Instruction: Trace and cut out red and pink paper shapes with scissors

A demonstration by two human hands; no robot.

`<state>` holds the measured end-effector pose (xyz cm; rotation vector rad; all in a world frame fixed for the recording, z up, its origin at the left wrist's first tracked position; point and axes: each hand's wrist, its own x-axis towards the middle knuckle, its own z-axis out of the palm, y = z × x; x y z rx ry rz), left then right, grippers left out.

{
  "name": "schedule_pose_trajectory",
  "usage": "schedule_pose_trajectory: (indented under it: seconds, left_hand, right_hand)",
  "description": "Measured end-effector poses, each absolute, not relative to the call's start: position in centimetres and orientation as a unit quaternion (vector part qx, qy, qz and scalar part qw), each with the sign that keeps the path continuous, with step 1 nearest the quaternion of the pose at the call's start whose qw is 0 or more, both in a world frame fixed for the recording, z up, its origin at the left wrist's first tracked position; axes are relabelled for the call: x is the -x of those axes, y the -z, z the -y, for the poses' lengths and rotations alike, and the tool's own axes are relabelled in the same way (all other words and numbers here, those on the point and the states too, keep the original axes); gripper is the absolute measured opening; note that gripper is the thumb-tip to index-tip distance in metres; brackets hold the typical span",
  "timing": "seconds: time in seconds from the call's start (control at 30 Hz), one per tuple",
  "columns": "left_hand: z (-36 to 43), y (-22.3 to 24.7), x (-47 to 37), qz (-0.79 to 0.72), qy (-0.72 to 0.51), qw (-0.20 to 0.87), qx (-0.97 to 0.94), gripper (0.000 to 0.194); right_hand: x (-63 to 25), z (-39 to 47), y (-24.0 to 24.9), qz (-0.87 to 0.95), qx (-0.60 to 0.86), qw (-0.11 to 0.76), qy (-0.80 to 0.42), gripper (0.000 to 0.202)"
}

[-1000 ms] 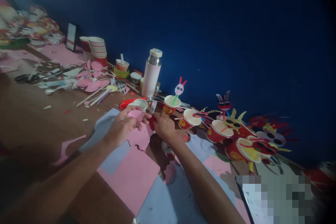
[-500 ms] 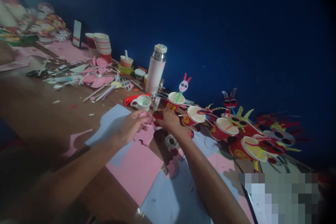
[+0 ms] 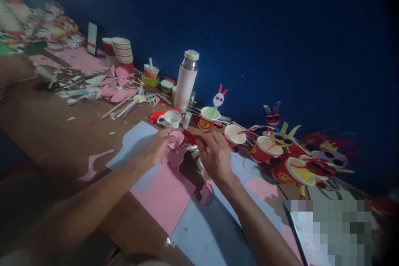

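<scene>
My left hand [image 3: 160, 146] pinches a round piece of pink paper [image 3: 176, 139] at its edge. Close to its right side, my right hand [image 3: 216, 153] has its fingers closed on a piece of red paper [image 3: 189, 137]. Whether the red piece touches the disc I cannot tell. Under both hands lie a pink sheet [image 3: 166, 199] with a cut edge and a pale blue sheet [image 3: 199, 232]. A roll of tape [image 3: 202, 165] is mostly hidden behind my right hand. Just beyond my hands stands a white cup [image 3: 171, 119], beside a red-handled tool [image 3: 156, 115].
A white flask [image 3: 186, 83] stands by the blue wall. Red paper cups [image 3: 209, 118] holding paper-faced figures run along the right. Pink scraps [image 3: 120, 91], sticks and stacked cups [image 3: 123, 52] lie left. A phone [image 3: 92, 39] leans upright; another person's arm [image 3: 15, 70] reaches in at far left.
My right hand has risen and turned near the tape roll, and the red paper now shows in its fingers. The pink disc faces me more. The other person's arm at far left has moved in.
</scene>
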<state>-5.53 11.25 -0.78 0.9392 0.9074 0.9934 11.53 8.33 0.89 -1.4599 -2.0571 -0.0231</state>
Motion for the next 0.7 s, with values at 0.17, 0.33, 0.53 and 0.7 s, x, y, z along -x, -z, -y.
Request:
schedule_pose_trajectory:
  seconds: [0.17,0.33,0.53,0.7]
  left_hand:
    - [-11.1,0.9,5.5,-0.427,-0.431,0.647,-0.461,0.014]
    - [-9.3,0.9,4.2,-0.456,-0.459,0.536,-0.542,0.008]
    - [-4.4,0.0,0.0,-0.306,-0.397,0.274,-0.821,0.019]
    - [-0.7,1.3,-3.1,-0.150,-0.237,0.066,-0.957,0.024]
  right_hand:
    - [-14.3,-2.1,-0.8,0.780,0.490,0.388,-0.026,0.011]
    - [-19.8,3.1,0.9,0.725,0.550,0.414,-0.023,0.011]
    - [-24.0,6.1,2.8,0.694,0.598,0.400,0.009,0.007]
    - [-25.2,6.3,3.5,0.670,0.612,0.420,0.016,0.006]
